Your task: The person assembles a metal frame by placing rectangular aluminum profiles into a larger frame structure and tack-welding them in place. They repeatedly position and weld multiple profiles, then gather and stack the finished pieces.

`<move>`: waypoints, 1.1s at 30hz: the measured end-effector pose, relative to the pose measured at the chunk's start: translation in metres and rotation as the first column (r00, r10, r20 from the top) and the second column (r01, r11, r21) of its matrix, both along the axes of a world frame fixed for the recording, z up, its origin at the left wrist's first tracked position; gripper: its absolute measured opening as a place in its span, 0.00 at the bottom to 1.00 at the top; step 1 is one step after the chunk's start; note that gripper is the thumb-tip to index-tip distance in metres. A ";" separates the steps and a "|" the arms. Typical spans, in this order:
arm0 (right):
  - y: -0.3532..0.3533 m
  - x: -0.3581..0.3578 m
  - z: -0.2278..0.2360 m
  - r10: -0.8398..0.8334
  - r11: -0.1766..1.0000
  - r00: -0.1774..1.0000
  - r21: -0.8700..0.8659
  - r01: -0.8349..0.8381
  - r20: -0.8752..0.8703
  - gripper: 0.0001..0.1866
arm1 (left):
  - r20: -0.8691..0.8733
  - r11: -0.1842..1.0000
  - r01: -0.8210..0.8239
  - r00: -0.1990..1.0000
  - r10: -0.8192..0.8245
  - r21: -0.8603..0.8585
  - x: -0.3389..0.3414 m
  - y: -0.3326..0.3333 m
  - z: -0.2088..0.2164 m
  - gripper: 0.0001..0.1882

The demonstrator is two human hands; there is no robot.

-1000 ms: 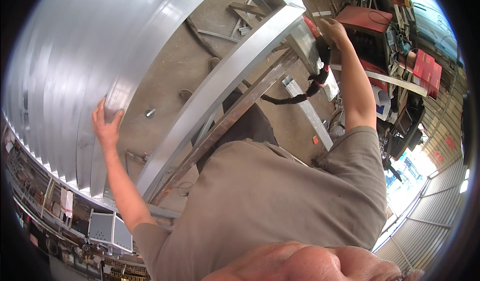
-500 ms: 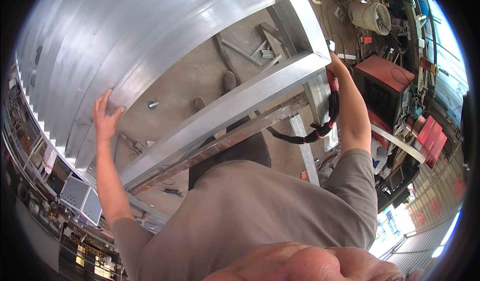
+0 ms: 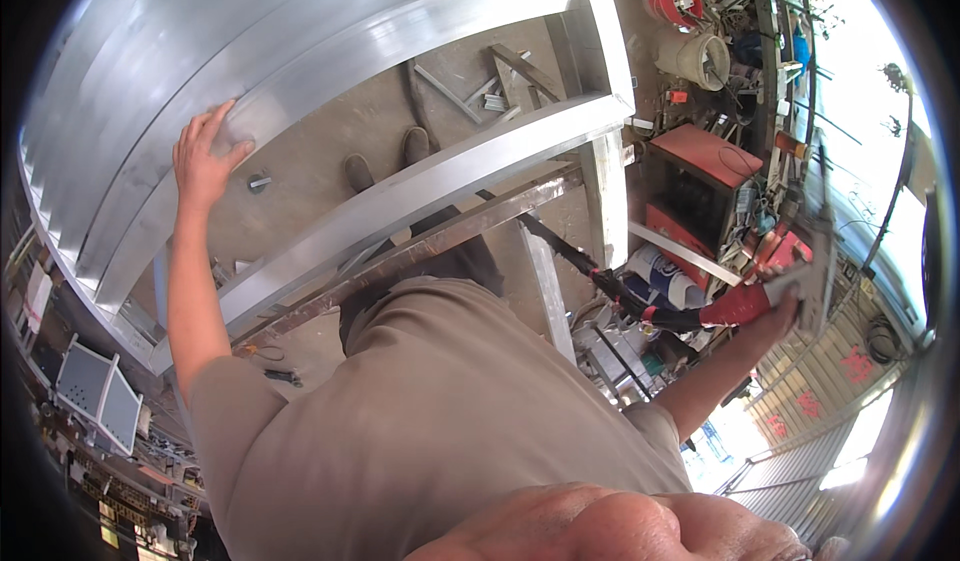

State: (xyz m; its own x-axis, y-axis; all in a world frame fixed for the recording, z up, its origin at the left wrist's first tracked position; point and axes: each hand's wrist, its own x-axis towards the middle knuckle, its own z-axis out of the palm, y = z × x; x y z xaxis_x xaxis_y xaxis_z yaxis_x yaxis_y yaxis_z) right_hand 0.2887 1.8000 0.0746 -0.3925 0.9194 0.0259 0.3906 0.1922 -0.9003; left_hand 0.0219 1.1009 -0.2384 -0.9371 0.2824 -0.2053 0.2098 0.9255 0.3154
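My left hand point(image 3: 205, 159) lies on the ribbed silver metal panel point(image 3: 300, 66), fingers stretched out and thumb apart. Out to the right, my right hand point(image 3: 780, 321), partly blurred, is closed on a red-handled tool point(image 3: 736, 307). A thick black cable point(image 3: 625, 299) with red bands runs from this tool back toward the metal frame. The tool's grey front end is smeared by motion, so its exact kind cannot be made out. A square-tube silver frame point(image 3: 440, 189) joins the panel and crosses in front of my body.
Beneath the frame runs a rusty steel bar point(image 3: 460, 229). Metal offcuts point(image 3: 492, 101) lie on the floor near my shoes point(image 3: 416, 144). To the right stand a red machine box point(image 3: 707, 153), a whitish bucket point(image 3: 705, 61) and a red bucket point(image 3: 672, 3). A grey perforated box point(image 3: 100, 391) is at left.
My right hand has swung from the frame's corner out to the far right, carrying the red-handled tool and drawing its cable along. My left hand remains on the panel; the view has shifted.
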 end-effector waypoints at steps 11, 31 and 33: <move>-0.142 -0.285 0.043 0.436 0.688 0.424 0.010 -0.726 0.794 0.18 | 0.012 0.999 -0.042 0.999 0.042 0.029 0.001 -0.008 -0.009 0.37; -0.196 -0.425 -0.101 0.378 0.443 -0.197 -0.364 -0.819 0.905 0.23 | 0.028 0.991 -0.089 0.996 0.086 0.096 0.001 -0.006 -0.005 0.38; -0.193 -0.430 -0.098 0.381 0.416 -0.205 -0.366 -0.833 0.901 0.23 | 0.006 0.993 -0.079 0.997 0.079 0.088 0.000 -0.006 -0.006 0.37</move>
